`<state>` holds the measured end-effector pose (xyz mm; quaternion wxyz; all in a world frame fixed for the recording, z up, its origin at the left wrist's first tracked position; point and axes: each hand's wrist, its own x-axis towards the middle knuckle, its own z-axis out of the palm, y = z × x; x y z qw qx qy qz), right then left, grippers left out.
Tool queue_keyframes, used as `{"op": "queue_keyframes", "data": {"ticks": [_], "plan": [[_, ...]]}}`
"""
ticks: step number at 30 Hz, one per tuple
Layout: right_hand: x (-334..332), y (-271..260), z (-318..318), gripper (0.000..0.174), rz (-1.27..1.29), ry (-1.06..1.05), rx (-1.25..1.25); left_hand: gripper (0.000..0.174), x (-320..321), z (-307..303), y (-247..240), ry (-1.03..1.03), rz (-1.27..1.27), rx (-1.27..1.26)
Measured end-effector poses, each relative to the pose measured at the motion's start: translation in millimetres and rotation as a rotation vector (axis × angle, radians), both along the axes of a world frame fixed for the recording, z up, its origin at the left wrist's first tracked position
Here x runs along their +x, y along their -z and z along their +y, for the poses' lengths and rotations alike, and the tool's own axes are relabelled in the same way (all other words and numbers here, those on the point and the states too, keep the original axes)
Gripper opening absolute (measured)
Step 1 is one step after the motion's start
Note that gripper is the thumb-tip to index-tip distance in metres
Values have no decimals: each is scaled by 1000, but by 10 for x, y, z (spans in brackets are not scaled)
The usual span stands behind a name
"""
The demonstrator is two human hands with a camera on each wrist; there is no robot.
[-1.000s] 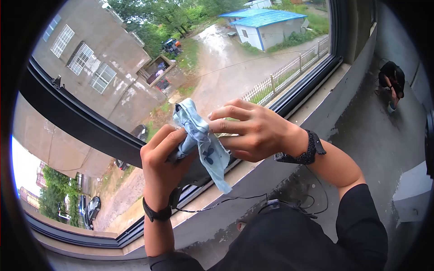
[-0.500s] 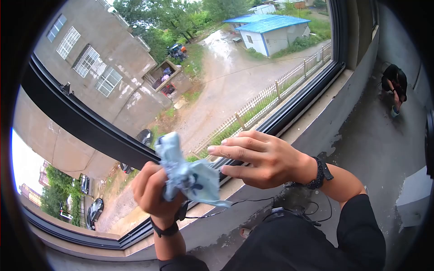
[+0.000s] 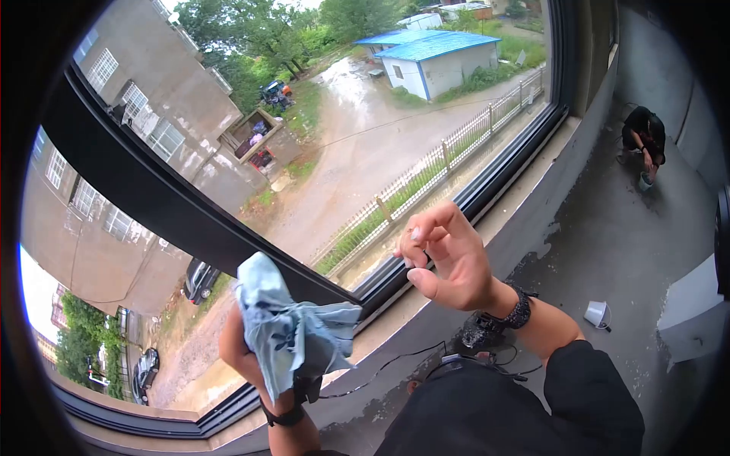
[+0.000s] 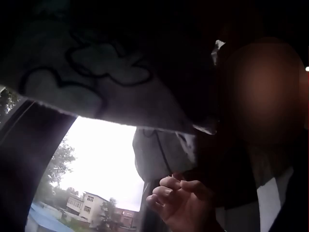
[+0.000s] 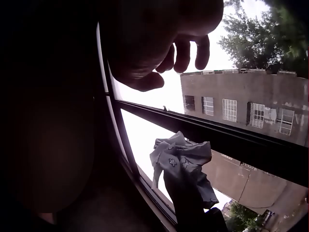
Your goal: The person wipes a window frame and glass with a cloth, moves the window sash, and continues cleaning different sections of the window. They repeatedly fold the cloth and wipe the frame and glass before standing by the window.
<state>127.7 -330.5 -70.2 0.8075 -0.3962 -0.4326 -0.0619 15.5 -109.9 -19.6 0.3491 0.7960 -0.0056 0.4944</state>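
Note:
A light blue cloth (image 3: 285, 323) with dark flower prints drapes over my left hand (image 3: 234, 342). That hand grips it from beneath, its fingers mostly hidden under the folds. In the right wrist view the crumpled cloth (image 5: 181, 162) stands out before the window's dark bar. My right hand (image 3: 452, 262) is raised to the right of the cloth, apart from it. Its fingers are loosely bent, with nothing between them. The left wrist view shows the cloth's hanging edge (image 4: 111, 87) up close, with my right hand (image 4: 181, 205) beyond.
A black window frame (image 3: 175, 182) crosses in front of me, above a pale sill (image 3: 532, 178). Cables (image 3: 388, 357) run near my waist. A white bucket (image 3: 598, 313) lies on the grey floor. Another person (image 3: 645, 137) crouches at the far right by a small bucket.
My left hand has moved down with the cloth, which now spreads over it. My right hand has drawn away from the cloth and turned, palm more visible and fingers bent.

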Motion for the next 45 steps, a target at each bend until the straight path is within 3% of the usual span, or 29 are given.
{"op": "queue_keyframes", "data": {"ticks": [4,10,14,16,18,22,24,30,32,33,34,36,37,38,39,40,41,42,44,45], "plan": [[-58,72,148,47,-60,-25,-23,26,220,-371,-97,377,342,-20],[-184,138,226,57,-129,176,-209,31,390,-432,136,594,418,-289],[-228,142,242,63,-330,401,-368,27,419,-399,310,616,406,-271],[-239,187,277,64,-329,403,-364,25,442,-388,375,593,375,-228],[-255,155,279,65,-474,578,-384,24,446,-401,427,545,288,-190],[-331,180,342,69,-440,627,-390,15,433,-391,503,443,267,-75],[-395,235,398,76,-342,583,-356,18,424,-348,552,461,223,-29],[-432,173,406,68,-222,396,-297,18,235,-218,460,335,79,-263],[-417,162,390,64,-225,379,-340,20,83,-85,436,220,-17,-340],[-419,130,321,59,-144,243,-367,34,-6,121,500,51,-87,-238],[-392,98,217,59,-132,243,-369,37,-55,386,525,-14,-181,-260],[-277,19,-25,55,26,-428,-354,44,-99,1471,601,199,-319,-447],[-235,40,-130,54,51,-600,-306,48,-112,2083,677,347,-274,-505],[-182,86,-192,52,37,-671,-249,48,-24,2399,688,231,-119,-292],[-166,107,-194,49,86,-554,-271,48,67,2709,693,114,5,-66],[-164,112,-199,47,130,-431,-288,47,272,2457,573,262,5,-575],[-180,79,-92,40,95,-21,-320,46,380,2389,616,415,-86,-795],[-119,32,-34,33,-215,525,-426,46,491,2347,673,571,-164,-1009],[-27,98,24,31,-509,931,-560,43,751,2371,756,922,68,-853],[-36,124,61,31,-501,942,-566,42,881,2382,800,1074,191,-750]]}}
